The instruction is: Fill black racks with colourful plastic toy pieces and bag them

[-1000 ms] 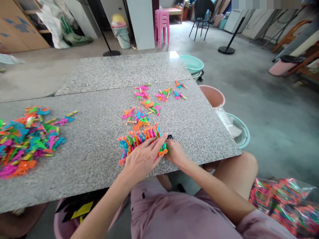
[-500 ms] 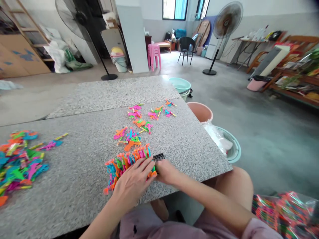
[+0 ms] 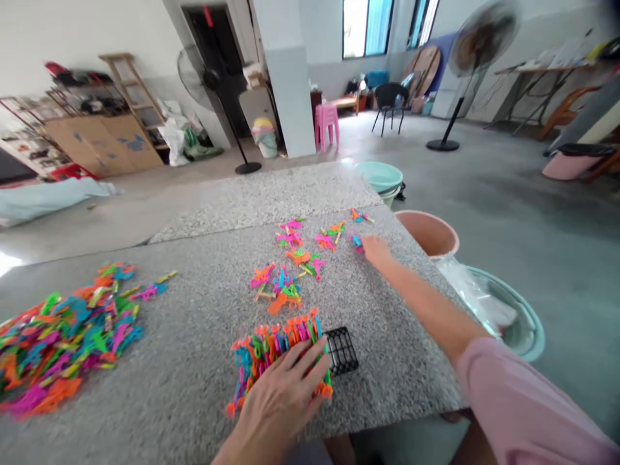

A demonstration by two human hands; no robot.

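A row of small plastic toys (image 3: 264, 349) in orange, green, blue and pink stands packed side by side in a black grid rack (image 3: 342, 351), whose right end shows bare. My left hand (image 3: 285, 381) lies over the row, fingers across its top and thumb along its near side, holding it. Farther off, my right hand (image 3: 376, 248) is at a blue-and-pink toy cluster (image 3: 356, 242) near the table's right edge; its fingers are blurred and hidden. Other small toy clusters (image 3: 285, 294) lie beyond the rack.
A large heap of the same toys (image 3: 72, 336) covers the left of the speckled stone table (image 3: 194, 349). Beside the right edge stand a turquoise basin (image 3: 380, 175), a salmon tub (image 3: 429, 232) and a green basin (image 3: 530, 329) with clear plastic. Two standing fans are behind.
My right hand has left the rack's right end and reached forward to the farther toy cluster. My left hand stays on the row. The view has turned left.
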